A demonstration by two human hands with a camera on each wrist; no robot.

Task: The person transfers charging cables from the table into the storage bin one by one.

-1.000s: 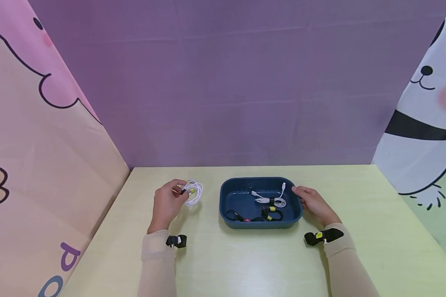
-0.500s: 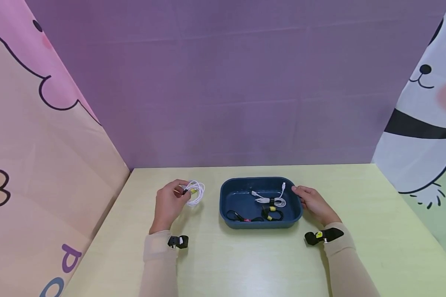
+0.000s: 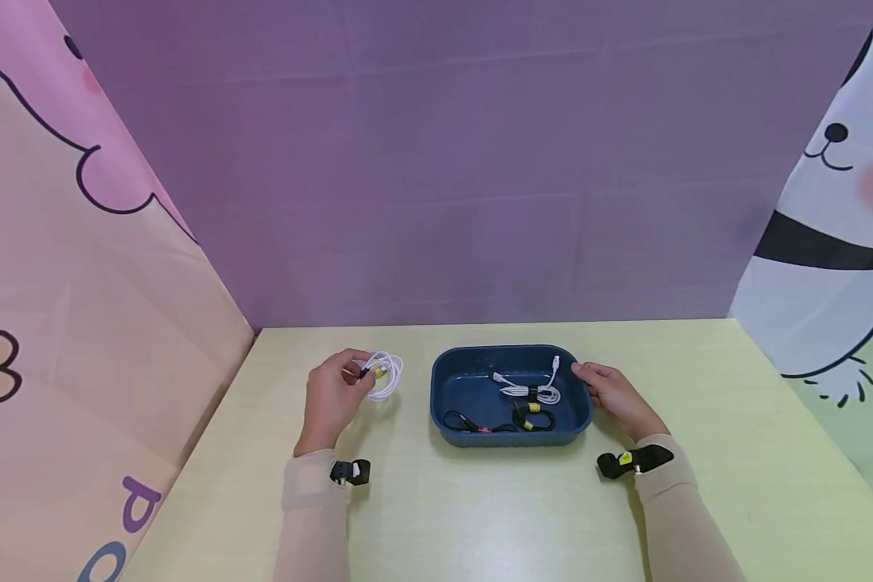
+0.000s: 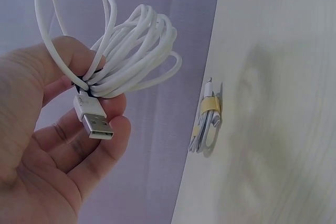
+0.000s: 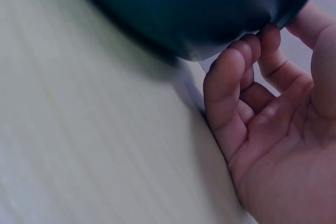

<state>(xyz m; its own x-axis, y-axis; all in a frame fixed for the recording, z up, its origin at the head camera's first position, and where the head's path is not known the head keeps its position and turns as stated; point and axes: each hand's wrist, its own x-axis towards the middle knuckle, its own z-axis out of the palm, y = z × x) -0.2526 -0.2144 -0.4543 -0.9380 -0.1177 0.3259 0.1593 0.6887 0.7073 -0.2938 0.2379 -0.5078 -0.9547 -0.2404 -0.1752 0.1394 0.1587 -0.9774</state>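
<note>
My left hand (image 3: pixel 331 400) pinches a coiled white USB cable (image 4: pixel 134 51) by its dark tie, above the table at the left. Its metal USB plug points down past the fingers in the left wrist view. Behind it on the table lies a smaller white cable bundle (image 4: pixel 210 104) with a yellow tie, mostly hidden by the coil in the head view. My right hand (image 3: pixel 618 398) grips the right rim of a dark blue tray (image 3: pixel 473 440), thumb on the rim and fingers against its outer wall. The tray holds a white cable (image 3: pixel 541 394) with a black tie.
Also in the tray are a black cable with yellow ties (image 3: pixel 534 420) and a black cable with a red tie (image 3: pixel 476 427). The pale table (image 3: pixel 473 517) ends at a purple backdrop (image 3: pixel 436 202), with printed cloth panels at both sides.
My left hand has shifted slightly to the right with the coiled USB cable. My right hand and the tray have stayed in place.
</note>
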